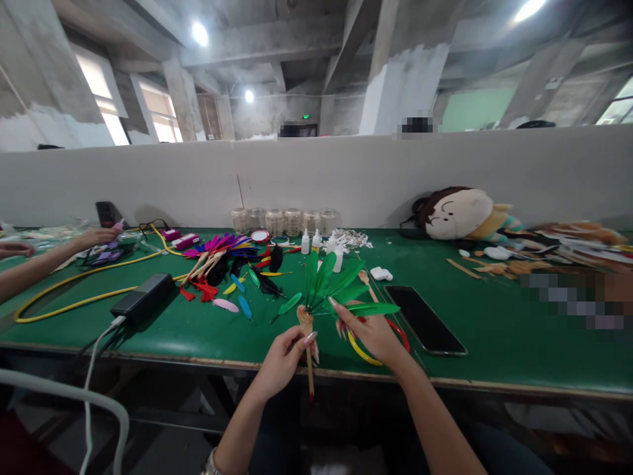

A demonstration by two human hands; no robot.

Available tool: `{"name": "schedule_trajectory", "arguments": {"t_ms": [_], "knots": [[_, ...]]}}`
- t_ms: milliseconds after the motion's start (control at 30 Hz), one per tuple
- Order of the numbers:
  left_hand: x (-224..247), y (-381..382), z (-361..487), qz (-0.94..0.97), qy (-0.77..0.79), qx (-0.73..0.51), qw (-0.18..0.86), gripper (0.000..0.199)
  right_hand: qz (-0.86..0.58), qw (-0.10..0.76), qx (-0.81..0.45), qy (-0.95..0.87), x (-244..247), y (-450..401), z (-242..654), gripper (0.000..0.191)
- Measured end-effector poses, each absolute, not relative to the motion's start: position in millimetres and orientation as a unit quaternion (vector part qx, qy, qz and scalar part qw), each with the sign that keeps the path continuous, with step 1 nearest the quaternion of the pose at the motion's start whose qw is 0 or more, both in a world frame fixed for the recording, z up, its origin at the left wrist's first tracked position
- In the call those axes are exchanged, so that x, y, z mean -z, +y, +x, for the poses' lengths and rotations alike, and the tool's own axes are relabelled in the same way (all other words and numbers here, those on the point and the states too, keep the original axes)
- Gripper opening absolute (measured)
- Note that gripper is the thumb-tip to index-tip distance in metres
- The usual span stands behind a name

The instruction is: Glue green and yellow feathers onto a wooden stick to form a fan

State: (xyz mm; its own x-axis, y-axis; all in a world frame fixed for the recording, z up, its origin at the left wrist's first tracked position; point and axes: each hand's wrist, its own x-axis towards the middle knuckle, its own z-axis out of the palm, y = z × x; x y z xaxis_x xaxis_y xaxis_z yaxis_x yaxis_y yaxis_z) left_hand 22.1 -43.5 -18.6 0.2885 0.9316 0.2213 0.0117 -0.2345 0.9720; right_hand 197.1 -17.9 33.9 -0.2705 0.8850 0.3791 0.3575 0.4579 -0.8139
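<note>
My left hand (pixel 284 359) is closed around the wooden handle (pixel 310 376) of a feather fan, just above the table's front edge. Long green feathers (pixel 324 284) spread upward and to the right from the handle's rounded top. My right hand (pixel 373 335) has its thumb and fingers pressed together at the lower right feathers of the fan; the exact contact is partly hidden. Beneath that hand lies a yellow and red ring (pixel 368 356). Another wooden handle (pixel 366 280) rests behind it. Loose feathers, including a blue one (pixel 245 307) and a pink one (pixel 226 305), lie left of the fan.
White glue bottles (pixel 305 243) and lidded jars (pixel 274 223) stand behind. A phone (pixel 425 320), an earbud case (pixel 382 273) and a plush toy (pixel 459 214) lie rightward. Leftward are colourful feather fans (pixel 217 254), a black adapter (pixel 142 298), a yellow cable (pixel 74 284) and another person's hand (pixel 101 237).
</note>
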Motion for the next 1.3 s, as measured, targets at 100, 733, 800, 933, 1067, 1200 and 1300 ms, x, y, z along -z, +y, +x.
{"name": "schedule_trajectory", "arguments": {"t_ms": [100, 733, 800, 933, 1067, 1200, 1300], "knots": [[20.3, -43.1, 22.4, 0.631, 0.373, -0.467, 0.495, 0.032, -0.427, 0.416, -0.312, -0.740, -31.8, -17.4, 195.9, 0.029], [24.6, -42.4, 20.1, 0.625, 0.353, -0.459, 0.524, 0.028, -0.439, 0.415, -0.330, -0.726, -31.0, -22.8, 183.3, 0.024], [25.8, -41.7, 19.8, 0.620, 0.352, -0.457, 0.532, 0.028, -0.438, 0.419, -0.317, -0.730, -30.9, -22.9, 183.2, 0.025], [26.3, -40.8, 18.7, 0.620, 0.350, -0.448, 0.541, 0.029, -0.438, 0.424, -0.289, -0.738, -32.3, -23.4, 182.9, 0.024], [23.6, -41.2, 17.4, 0.627, 0.349, -0.446, 0.535, 0.030, -0.433, 0.425, -0.266, -0.749, -33.6, -23.7, 183.5, 0.022], [22.0, -41.9, 17.4, 0.635, 0.349, -0.448, 0.523, 0.030, -0.437, 0.416, -0.255, -0.756, -33.2, -23.4, 184.4, 0.024], [23.1, -42.0, 17.6, 0.634, 0.350, -0.446, 0.526, 0.030, -0.439, 0.413, -0.250, -0.757, -32.6, -23.1, 184.7, 0.024]]}}
